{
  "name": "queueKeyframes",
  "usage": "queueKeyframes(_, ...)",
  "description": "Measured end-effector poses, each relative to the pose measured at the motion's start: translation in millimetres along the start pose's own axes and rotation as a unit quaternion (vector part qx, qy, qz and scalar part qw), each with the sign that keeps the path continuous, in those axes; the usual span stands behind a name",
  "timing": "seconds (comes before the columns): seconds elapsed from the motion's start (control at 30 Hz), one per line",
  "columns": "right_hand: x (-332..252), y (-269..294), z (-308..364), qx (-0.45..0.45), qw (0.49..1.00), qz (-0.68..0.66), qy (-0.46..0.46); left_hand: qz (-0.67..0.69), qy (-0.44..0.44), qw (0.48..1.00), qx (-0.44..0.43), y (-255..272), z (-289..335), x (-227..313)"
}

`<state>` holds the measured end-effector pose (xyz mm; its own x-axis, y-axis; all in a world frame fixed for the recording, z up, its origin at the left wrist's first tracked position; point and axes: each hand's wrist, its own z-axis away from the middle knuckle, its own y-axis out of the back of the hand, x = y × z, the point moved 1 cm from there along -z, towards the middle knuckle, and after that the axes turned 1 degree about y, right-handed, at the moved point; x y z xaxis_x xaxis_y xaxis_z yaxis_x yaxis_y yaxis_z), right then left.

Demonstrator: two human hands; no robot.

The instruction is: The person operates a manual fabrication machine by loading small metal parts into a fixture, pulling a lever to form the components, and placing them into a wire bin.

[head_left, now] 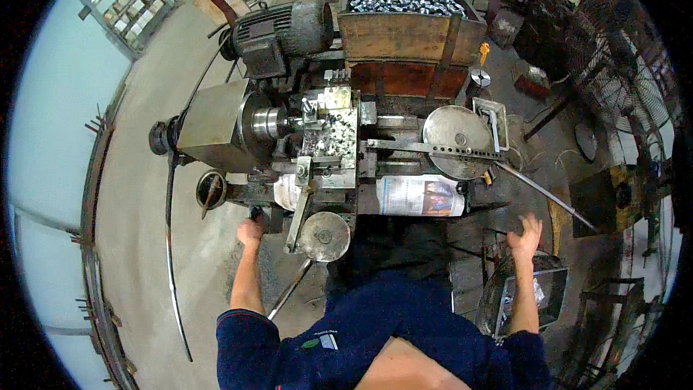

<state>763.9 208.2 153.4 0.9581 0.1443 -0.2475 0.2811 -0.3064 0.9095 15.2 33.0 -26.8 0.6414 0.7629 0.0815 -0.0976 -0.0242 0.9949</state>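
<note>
My left hand is closed at the front left of a small lathe, right by a dark knob-like part; what its fingers hold is hidden. Out to the right, my right hand is raised with its fingers apart, holding nothing, above a metal bin. Between my hands is the lathe, with a shiny chuck and a chip-strewn cross slide. A flat lever and a round disc with a rod handle are at its front. Folded newspaper lies on the right of the bed.
Behind the lathe stands a wooden crate heaped with small metal parts, beside a motor. A larger disc with a long rod handle extends rightward. A round pot sits at left, and a fan at far right.
</note>
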Motion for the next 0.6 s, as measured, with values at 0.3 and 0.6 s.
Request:
queueKeyframes(0.3, -51, 40, -68, 0.059, 0.99, -0.076, 0.1, -0.101, -0.101, 0.982, -0.124, 46, -2, 15)
queueKeyframes(0.6, -320, 34, -152, -0.023, 0.845, -0.312, 0.434, 0.207, -0.037, 0.945, -0.25, 121, 12, -14)
